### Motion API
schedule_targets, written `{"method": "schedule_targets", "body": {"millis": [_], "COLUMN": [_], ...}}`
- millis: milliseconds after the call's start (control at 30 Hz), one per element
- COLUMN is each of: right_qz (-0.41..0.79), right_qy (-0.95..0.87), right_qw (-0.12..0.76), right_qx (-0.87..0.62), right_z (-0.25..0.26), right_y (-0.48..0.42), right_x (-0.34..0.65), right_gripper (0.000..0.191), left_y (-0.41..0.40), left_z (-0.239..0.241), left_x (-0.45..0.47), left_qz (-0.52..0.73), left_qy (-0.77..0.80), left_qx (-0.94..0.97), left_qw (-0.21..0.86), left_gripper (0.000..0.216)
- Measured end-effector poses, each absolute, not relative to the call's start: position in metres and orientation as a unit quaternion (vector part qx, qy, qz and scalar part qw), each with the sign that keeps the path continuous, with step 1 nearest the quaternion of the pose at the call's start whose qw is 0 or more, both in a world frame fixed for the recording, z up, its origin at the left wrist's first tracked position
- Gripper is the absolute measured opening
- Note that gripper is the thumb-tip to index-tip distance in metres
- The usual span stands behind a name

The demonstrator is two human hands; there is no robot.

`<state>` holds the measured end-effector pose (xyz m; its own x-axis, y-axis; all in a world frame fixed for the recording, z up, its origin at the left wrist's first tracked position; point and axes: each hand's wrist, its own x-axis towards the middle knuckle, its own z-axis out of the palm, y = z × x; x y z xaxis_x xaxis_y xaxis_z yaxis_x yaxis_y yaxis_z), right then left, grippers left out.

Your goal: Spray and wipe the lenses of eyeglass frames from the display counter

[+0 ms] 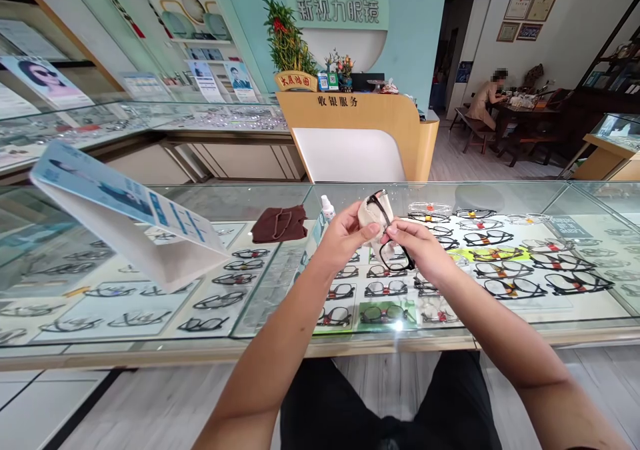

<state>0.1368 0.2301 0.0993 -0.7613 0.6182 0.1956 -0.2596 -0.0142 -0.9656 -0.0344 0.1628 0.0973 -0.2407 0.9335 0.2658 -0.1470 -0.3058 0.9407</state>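
Observation:
Above the glass display counter (280,333) my two hands meet. My left hand (345,233) pinches a pale cleaning cloth (369,218) around one lens of a pair of black-framed glasses (393,250). My right hand (417,247) grips the glasses by the frame, which hangs tilted between both hands. Under the glass lie rows of several eyeglass frames on white trays.
A small white spray bottle (327,208) and a folded brown cloth (279,223) lie on the counter behind my left hand. A tilted advertising stand (125,213) sits on the left. Beyond are a wooden cashier desk (360,133) and a seated person (487,97) at a far table.

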Motion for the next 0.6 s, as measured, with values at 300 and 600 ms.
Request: {"method": "schedule_targets", "body": {"millis": [300,600], "right_qz": [0.674,0.699], "right_qy": [-0.665,-0.612], "right_qw": [0.301,0.338], "right_qx": [-0.113,-0.149], "right_z": [0.094,0.099], "right_y": [0.210,0.222], "right_x": [0.127,0.134], "right_gripper": [0.055,0.046], "left_y": [0.163,0.164], "left_z": [0.091,0.096], "left_x": [-0.016,-0.026], "left_qz": [0.745,0.689], "left_qy": [0.470,0.412], "left_qx": [0.400,0.436], "left_qw": [0.252,0.406], "left_gripper": [0.065,0.059]}}
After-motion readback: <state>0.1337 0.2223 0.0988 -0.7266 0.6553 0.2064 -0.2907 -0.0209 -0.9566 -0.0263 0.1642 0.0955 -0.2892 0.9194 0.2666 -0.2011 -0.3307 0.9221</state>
